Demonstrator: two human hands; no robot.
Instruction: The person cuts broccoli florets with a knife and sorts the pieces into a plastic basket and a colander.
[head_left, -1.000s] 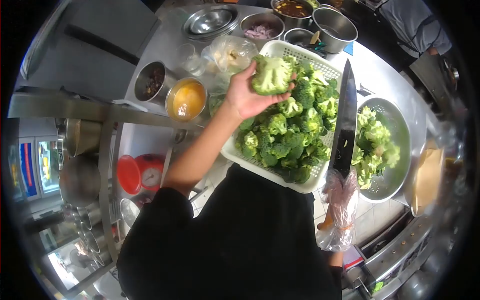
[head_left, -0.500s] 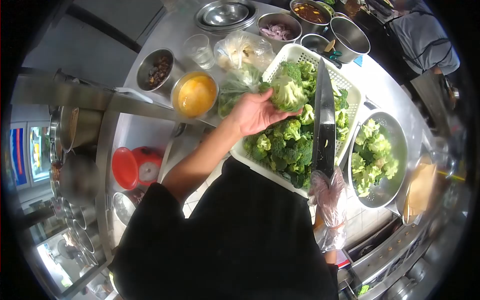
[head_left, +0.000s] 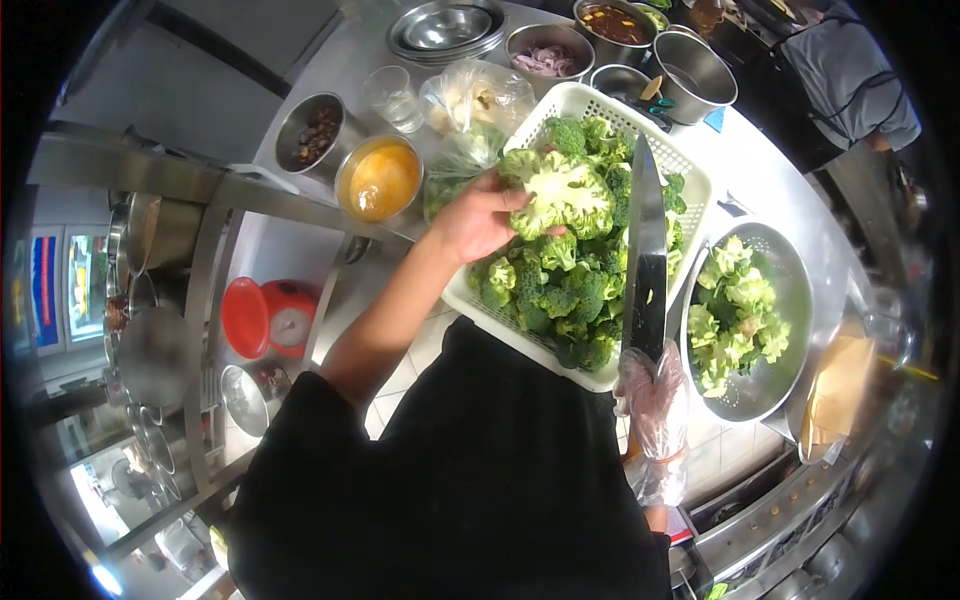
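Observation:
My left hand (head_left: 482,220), bare, holds a broccoli head (head_left: 562,192) with its pale cut stems turned up toward me. Beneath it, a white perforated basket (head_left: 694,222) is filled with broccoli florets (head_left: 570,290). My right hand (head_left: 652,390), in a clear plastic glove banded at the wrist, grips a large kitchen knife (head_left: 650,245). The broad blade points away from me over the right part of the basket, apart from the held broccoli. To the right, a steel colander (head_left: 790,375) contains trimmed broccoli pieces (head_left: 742,310).
Left of the basket stand a container of yellow liquid (head_left: 380,180), a pot of dark pieces (head_left: 312,140), a glass (head_left: 395,100) and a plastic bag (head_left: 478,95). Sliced onions fill a bowl (head_left: 550,55) behind. Another person (head_left: 850,75) is at the far right.
My left hand has moved slightly left and turned the broccoli, so its cut stem side now faces up more fully. The knife stays upright in my right hand.

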